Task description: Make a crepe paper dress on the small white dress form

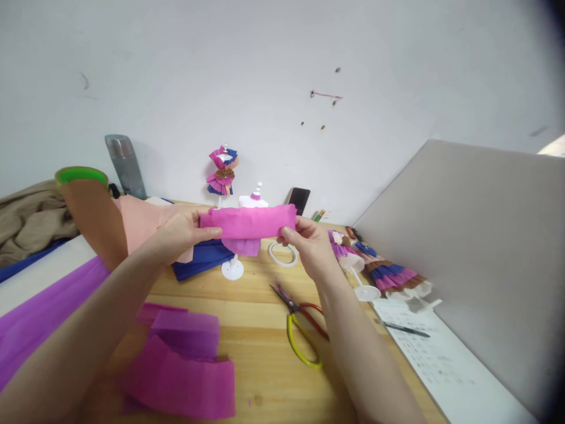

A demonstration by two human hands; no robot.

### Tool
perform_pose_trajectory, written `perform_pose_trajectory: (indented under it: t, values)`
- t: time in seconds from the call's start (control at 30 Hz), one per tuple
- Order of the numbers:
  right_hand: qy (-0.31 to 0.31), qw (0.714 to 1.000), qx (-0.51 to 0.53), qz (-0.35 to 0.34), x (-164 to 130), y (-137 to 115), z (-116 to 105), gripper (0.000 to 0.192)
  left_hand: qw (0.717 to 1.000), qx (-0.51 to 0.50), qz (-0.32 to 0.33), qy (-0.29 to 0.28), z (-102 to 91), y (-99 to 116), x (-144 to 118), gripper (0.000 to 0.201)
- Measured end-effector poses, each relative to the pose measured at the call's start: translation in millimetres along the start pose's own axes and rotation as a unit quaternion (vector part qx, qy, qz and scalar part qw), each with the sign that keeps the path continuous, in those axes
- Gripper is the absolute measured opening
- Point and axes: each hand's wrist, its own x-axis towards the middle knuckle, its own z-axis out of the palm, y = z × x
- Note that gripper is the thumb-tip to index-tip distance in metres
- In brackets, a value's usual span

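My left hand (183, 232) and right hand (311, 241) each pinch one end of the pink crepe paper strip (247, 222), long axis level, held above the bench's (260, 318) far edge.

Wooden table (260, 321) with scissors (300, 321), tape ring (283, 254), pink crepe paper (183, 368).

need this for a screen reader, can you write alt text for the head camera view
Two bare hands, left hand and right hand, hold a folded strip of pink crepe paper stretched between them above a wooden table. On the table lie scissors, more pink paper, a tape ring and small paper-dressed mannequins.
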Motion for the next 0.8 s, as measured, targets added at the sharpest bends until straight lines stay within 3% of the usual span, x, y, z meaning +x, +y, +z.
perform_pose_trajectory:
  t: [0.23,0.47,0.63,0.8]
  values:
    - [0.044,0.999,-0.017,0.005,1.5,1.6,1.6,0.018,0.999,0.043,0.004,0.019,-1.3,1.7,-1.1,0.033]
    - [0.007,0.992,-0.117,-0.035,-2.0,3.6,3.5,0.015,0.996,0.057,-0.036,-0.066,-4.2,0.2,-0.3,0.036]
    - [0.017,0.976,-0.198,-0.095,-4.1,2.8,-1.0,0.02,0.998,0.047,-0.028,-0.018,0.8,8.6,-4.4,0.032]
    - [-0.003,0.983,-0.154,-0.103,-4.0,2.4,-1.6,0.02,0.999,0.049,-0.015,-0.011,5.2,14.7,-6.8,0.014]
